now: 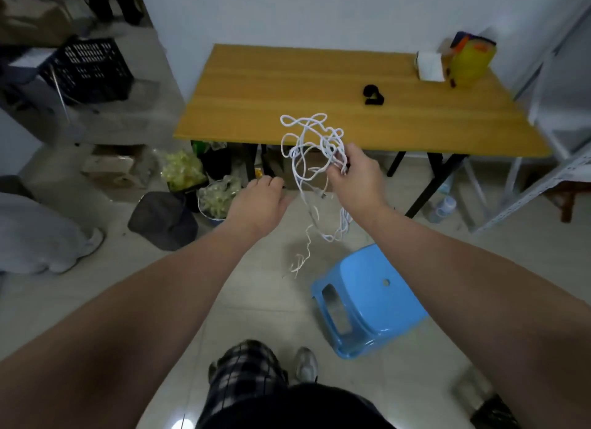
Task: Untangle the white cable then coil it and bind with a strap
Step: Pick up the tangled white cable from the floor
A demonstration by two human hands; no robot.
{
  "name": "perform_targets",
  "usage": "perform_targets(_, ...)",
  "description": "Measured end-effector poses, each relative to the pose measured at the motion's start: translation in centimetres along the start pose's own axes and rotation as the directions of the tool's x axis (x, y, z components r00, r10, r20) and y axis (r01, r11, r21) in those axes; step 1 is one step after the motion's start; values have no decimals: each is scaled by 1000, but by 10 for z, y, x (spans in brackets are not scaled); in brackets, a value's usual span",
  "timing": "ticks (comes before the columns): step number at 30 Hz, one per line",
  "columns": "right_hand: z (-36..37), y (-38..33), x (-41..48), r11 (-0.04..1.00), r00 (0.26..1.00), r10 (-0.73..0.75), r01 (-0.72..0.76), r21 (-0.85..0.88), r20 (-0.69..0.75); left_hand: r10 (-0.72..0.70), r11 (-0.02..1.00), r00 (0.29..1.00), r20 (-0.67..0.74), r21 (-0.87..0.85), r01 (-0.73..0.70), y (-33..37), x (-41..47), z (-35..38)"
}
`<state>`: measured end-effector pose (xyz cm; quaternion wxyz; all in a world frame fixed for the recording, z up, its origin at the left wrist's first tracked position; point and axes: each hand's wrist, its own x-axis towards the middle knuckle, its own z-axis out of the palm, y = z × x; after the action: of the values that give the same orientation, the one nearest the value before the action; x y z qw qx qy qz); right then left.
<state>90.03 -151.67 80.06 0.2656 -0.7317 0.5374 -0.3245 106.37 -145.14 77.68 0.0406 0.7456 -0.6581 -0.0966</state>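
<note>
Untangling | right hand clutches white cable tangle; left hand free | we advise tracing a loose end first.

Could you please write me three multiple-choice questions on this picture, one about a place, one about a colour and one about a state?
1. Where does the black strap lie?
A. on the wooden table
B. on the floor
C. in a crate

2. What colour is the plastic stool?
A. red
B. blue
C. green

3. What state is the white cable in?
A. coiled and bound
B. laid flat on the tabletop
C. tangled, hanging from the right hand

Answers:
1 A, the strap rests on the tabletop.
2 B, the seat is light blue.
3 C, loose loops dangle from the right hand's grip in front of the table edge, while the left hand holds nothing.
</note>
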Motion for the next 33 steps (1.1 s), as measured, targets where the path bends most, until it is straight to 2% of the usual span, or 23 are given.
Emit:
perform_targets(11, 37, 39, 149, 997, 996, 66, -64, 43, -54, 108, 994, 993, 40, 11, -108, -20, 172, 3)
perform_targets(17, 59, 30, 265, 988, 988, 95, -78, 135, -123, 184, 983, 981, 62, 5, -184, -52, 293, -16)
perform_targets(22, 56, 1, 361, 972, 963, 98, -38, 232, -251, 260, 959, 963, 76, -134, -248, -56, 389, -50)
perform_targets(25, 53, -2, 408, 960, 945, 112, -23, 280, -306, 261, 935, 959, 113, -275, -223, -53, 430, -59)
perform_targets(28, 47, -1, 441, 969, 934, 81, 8, 246, -349, 287, 924, 951, 116, -297, -242, -48, 456, -56)
perform_targets(31, 36, -3, 471, 978, 915, 72, 14, 209, -397, 235, 907, 947, 219, -400, -133, -42, 479, -46)
perform_targets(33, 29, -5, 489, 971, 900, 75, 32, 236, -429, 242, 879, 916, 321, -473, -66, -33, 491, -38)
